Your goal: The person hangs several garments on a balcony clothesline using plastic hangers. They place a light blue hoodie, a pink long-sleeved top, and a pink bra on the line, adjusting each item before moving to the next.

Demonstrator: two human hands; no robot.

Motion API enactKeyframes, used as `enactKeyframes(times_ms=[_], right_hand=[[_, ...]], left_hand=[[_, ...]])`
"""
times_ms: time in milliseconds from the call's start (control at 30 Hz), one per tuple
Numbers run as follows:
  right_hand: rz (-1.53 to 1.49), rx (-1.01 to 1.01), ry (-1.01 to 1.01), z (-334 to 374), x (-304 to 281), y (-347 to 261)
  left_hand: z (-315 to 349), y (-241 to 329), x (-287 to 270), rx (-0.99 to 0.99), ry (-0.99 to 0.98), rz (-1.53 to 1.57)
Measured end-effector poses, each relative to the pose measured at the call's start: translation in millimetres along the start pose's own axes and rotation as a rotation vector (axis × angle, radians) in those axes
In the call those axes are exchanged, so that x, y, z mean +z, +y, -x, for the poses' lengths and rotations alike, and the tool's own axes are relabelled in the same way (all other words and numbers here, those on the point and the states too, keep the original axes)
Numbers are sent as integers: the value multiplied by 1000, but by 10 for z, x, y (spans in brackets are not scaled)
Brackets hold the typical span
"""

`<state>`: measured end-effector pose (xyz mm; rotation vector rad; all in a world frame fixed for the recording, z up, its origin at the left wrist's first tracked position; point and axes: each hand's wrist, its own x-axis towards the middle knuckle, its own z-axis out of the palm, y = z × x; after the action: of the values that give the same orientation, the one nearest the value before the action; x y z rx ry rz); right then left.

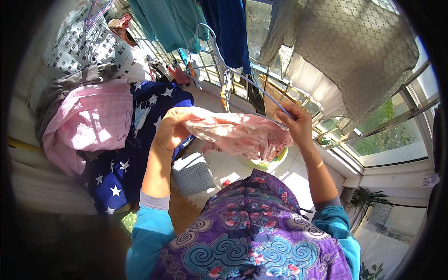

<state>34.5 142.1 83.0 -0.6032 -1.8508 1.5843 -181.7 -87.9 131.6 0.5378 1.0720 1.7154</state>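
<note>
A pale pink garment (238,133) with a light pattern is stretched between my hands in front of my chest, its lower part crumpled. My left hand (170,128) is closed on the garment's left edge, thumb on top. At the other side my right hand (299,125) pinches the lower end of a blue-grey clothes hanger (252,83), right at the garment's top edge. The hanger slants up and left, and its hook points away from me. Whether the hanger's end lies inside the cloth is hard to make out.
Teal (165,23) and navy clothes (228,35) hang ahead, with a beige patterned garment (354,51) at right by the windows. Left lie a pink quilted cloth (95,121) and a star-patterned navy cover (109,179). Below are a grey stool (192,175) and a green basin (275,163).
</note>
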Motion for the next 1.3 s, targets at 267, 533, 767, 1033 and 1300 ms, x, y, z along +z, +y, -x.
enactKeyframes(times_ms=[267, 533, 767, 1033, 1300], right_hand=[[-59, -91, 90, 354, -832, -406], [207, -163, 62, 825, -1308, -863], [249, -255, -126, 666, -907, -949], [102, -264, -285, 271, -381, -839], [-877, 109, -426, -71, -265, -135]], left_hand=[[-295, -112, -359, 141, 105, -60], [-253, 98, -513, 176, 55, -194], [-101, 371, 63, 118, -97, -910], [35, 776, 540, 815, -212, -1547], [5, 498, 330, 483, -169, -873]])
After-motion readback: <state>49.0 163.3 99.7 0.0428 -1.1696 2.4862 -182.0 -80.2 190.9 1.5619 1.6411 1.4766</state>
